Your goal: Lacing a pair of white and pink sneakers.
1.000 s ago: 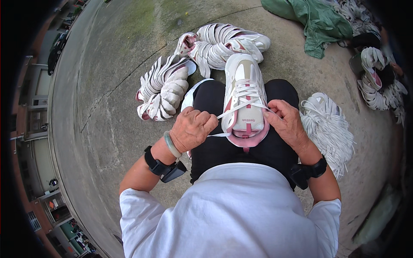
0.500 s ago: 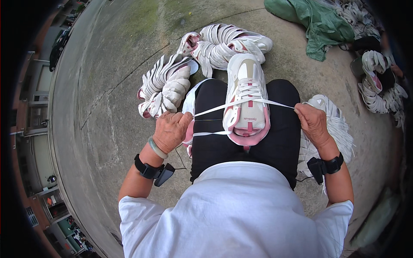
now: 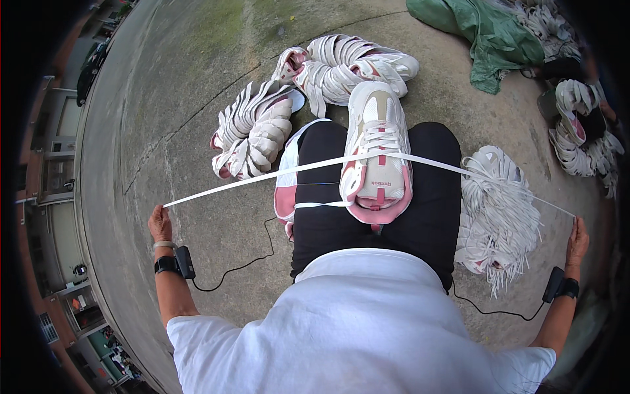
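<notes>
A white and pink sneaker (image 3: pixel 377 154) rests on my black-trousered lap (image 3: pixel 430 217), toe pointing away. A long white shoelace (image 3: pixel 262 176) runs through its upper eyelets and stretches taut to both sides. My left hand (image 3: pixel 159 223) is far out to the left, closed on one lace end. My right hand (image 3: pixel 577 238) is far out to the right, closed on the other end. A second pink and white sneaker (image 3: pixel 287 184) lies against my left thigh.
A pile of white and pink sneakers (image 3: pixel 302 92) lies ahead on the concrete ground (image 3: pixel 164 98). A bundle of white laces (image 3: pixel 495 217) sits by my right thigh. A green cloth (image 3: pixel 489 33) and more shoes (image 3: pixel 581 125) lie at the upper right.
Both hands have moved from the sneaker's tongue outward to each side, drawing the lace out long and tight through the eyelets.
</notes>
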A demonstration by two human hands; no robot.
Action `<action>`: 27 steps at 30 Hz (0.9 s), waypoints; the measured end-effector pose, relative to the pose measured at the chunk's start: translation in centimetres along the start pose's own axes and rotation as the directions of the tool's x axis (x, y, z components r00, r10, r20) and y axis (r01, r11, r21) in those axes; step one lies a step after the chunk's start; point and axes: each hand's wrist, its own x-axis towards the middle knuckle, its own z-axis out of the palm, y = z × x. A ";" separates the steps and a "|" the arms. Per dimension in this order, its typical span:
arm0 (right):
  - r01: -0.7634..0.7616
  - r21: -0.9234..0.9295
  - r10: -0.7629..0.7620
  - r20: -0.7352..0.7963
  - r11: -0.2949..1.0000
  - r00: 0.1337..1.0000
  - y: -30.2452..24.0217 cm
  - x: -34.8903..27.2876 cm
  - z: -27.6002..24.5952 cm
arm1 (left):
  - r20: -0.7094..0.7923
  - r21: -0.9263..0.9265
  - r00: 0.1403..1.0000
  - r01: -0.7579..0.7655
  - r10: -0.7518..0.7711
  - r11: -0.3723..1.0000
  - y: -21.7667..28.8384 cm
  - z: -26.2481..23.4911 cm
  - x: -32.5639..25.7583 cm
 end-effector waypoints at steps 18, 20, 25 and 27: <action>-0.556 0.826 -0.472 0.526 0.086 0.708 -41.6 1.8 1.5 | 0.659 -0.656 0.238 0.645 0.714 0.391 40.4 2.5 -2.7; -0.457 0.889 -0.428 0.426 0.034 0.797 -43.6 3.1 2.5 | 0.602 -0.738 0.426 0.619 0.675 0.267 42.0 3.9 -2.1; -0.401 0.914 -0.269 0.370 -0.070 0.889 -44.3 4.2 3.9 | 0.466 -0.874 0.724 0.467 0.509 0.136 44.3 4.0 -0.8; -0.448 0.890 -0.270 0.412 -0.084 0.870 -44.3 3.3 3.7 | 0.412 -0.911 0.785 0.360 0.463 0.199 44.2 3.2 -1.7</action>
